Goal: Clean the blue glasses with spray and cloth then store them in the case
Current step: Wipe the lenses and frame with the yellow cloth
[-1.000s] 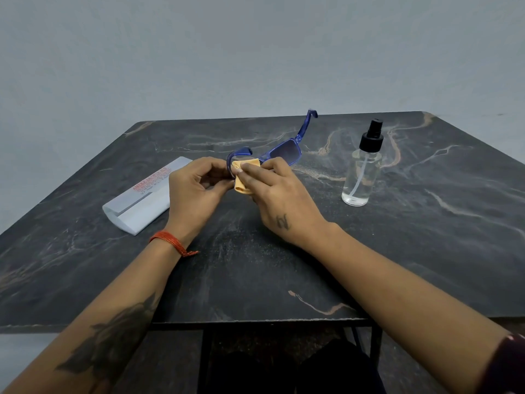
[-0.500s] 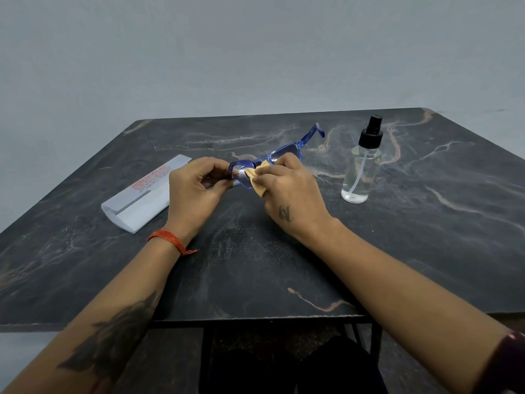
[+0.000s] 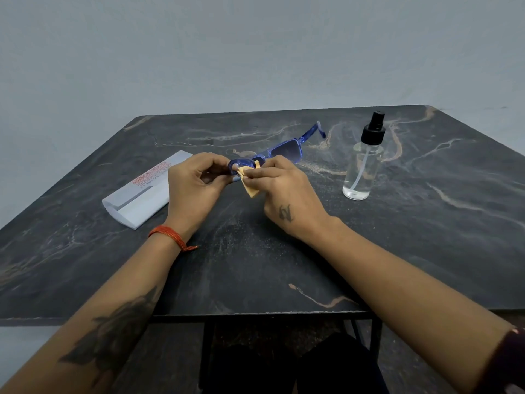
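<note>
The blue glasses [image 3: 287,150] with dark lenses are held low over the table's middle, one temple arm pointing back right. My left hand [image 3: 193,186] grips their left end. My right hand [image 3: 284,189] pinches a small orange cloth [image 3: 250,183] against the left lens. The white glasses case [image 3: 142,194] lies on the table left of my left hand. A clear spray bottle [image 3: 362,166] with a black pump top stands upright to the right of the glasses.
Everything sits on a dark marbled table [image 3: 426,237] whose front edge runs just below my forearms. A plain grey wall rises behind it. My knees show under the table edge.
The glasses have been lowered and tilted flatter toward the table. My right hand has rubbed the cloth across the left lens, shifting it down and left.
</note>
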Tool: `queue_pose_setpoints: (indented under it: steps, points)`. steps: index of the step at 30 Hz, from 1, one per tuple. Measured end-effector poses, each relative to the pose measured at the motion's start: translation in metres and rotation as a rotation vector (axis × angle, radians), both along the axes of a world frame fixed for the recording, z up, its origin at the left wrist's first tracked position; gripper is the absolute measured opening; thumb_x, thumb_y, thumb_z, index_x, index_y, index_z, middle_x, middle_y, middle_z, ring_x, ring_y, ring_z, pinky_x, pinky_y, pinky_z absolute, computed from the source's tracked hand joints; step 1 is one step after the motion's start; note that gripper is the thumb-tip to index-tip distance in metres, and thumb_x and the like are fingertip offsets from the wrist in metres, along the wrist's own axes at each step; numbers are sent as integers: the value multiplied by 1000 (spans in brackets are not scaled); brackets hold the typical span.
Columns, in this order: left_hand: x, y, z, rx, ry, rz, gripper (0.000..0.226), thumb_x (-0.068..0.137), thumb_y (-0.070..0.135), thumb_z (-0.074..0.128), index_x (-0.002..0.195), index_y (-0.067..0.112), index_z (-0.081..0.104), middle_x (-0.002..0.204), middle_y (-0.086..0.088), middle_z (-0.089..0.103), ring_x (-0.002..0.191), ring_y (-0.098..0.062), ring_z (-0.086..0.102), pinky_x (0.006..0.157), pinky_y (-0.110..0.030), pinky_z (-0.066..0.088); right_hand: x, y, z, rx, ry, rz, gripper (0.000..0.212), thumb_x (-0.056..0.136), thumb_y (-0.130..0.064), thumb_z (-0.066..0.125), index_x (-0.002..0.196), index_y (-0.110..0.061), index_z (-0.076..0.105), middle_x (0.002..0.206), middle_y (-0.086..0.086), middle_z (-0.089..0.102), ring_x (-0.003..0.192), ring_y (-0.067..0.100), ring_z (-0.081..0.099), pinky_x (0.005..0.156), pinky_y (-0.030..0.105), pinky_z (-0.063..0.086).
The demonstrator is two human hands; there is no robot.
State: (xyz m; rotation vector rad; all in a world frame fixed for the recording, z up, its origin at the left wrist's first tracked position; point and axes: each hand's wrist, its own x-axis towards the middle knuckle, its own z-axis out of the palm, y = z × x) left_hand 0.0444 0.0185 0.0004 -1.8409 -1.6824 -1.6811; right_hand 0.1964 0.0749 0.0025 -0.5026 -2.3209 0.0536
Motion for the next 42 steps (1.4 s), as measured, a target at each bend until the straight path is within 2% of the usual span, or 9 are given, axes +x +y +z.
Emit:
queue_pose_setpoints:
  steps: [5, 8, 15, 22, 26, 30, 34, 38, 42]
  points:
    - [-3, 1, -1, -2, 38, 5, 21, 71, -4, 74, 85, 11, 69, 80, 3, 64, 74, 4, 60, 70, -10, 48, 0, -3, 3, 42, -66, -168, 18, 61, 9, 64, 71, -2, 74, 70, 5, 72, 73, 27, 57, 57, 34, 50]
    - [-3, 2, -2, 15, -3, -9, 28, 70, -6, 73, 84, 17, 66, 77, 5, 63, 73, 5, 60, 71, -10, 48, -1, -5, 5, 91, -81, -237, 22, 61, 6, 53, 68, -3, 72, 73, 4, 71, 70, 25, 53, 60, 32, 46]
    - [-4, 1, -1, 36, -91, -48, 24, 70, 2, 76, 87, 17, 66, 78, 27, 65, 78, 3, 63, 75, -16, 52, -2, -9, 4, 109, -129, -210, 36, 86, -25, 52, 107, 1, 65, 110, 12, 64, 89, 29, 50, 85, 34, 43]
    - [-4, 1, -1, 50, -44, -65, 24, 70, 3, 76, 87, 16, 65, 81, 24, 62, 77, 7, 62, 72, -11, 50, -4, -2, -1, 71, -24, -37, 32, 75, 10, 65, 106, 2, 67, 106, 9, 70, 83, 31, 56, 74, 30, 46]
    - [-4, 2, -2, 49, -15, -55, 22, 71, 4, 76, 86, 17, 65, 80, 8, 63, 75, 5, 61, 71, -14, 51, 0, 0, 0, 76, 9, -44, 29, 62, 16, 69, 87, 1, 73, 85, 10, 73, 74, 32, 58, 61, 32, 50]
    - [-6, 3, -2, 35, -39, -61, 20, 72, 2, 75, 85, 14, 66, 81, 17, 64, 75, 5, 61, 71, -13, 51, -3, -5, 3, 93, -59, -174, 23, 63, 14, 58, 77, 1, 71, 78, 10, 70, 74, 29, 54, 63, 36, 46]
    - [-7, 3, -3, 25, -76, -72, 24, 71, 0, 75, 82, 19, 65, 77, 30, 65, 75, 4, 63, 70, -11, 50, -3, -7, 5, 79, -80, -234, 27, 71, 13, 47, 86, 5, 68, 92, 16, 66, 81, 31, 52, 68, 41, 45]
    - [-6, 4, -3, 30, -124, -99, 33, 70, 1, 76, 79, 30, 63, 78, 30, 66, 75, 3, 65, 71, -12, 51, -5, -7, 4, 68, -102, -211, 35, 82, 10, 44, 111, 3, 62, 117, 17, 58, 96, 31, 47, 81, 33, 39]
    - [-5, 5, -4, 23, -163, -132, 33, 69, 2, 77, 80, 31, 65, 79, 27, 68, 77, 2, 66, 72, -14, 53, -7, -10, 2, 55, -75, -122, 41, 80, 9, 49, 119, 2, 59, 120, 18, 58, 95, 34, 49, 79, 33, 40]
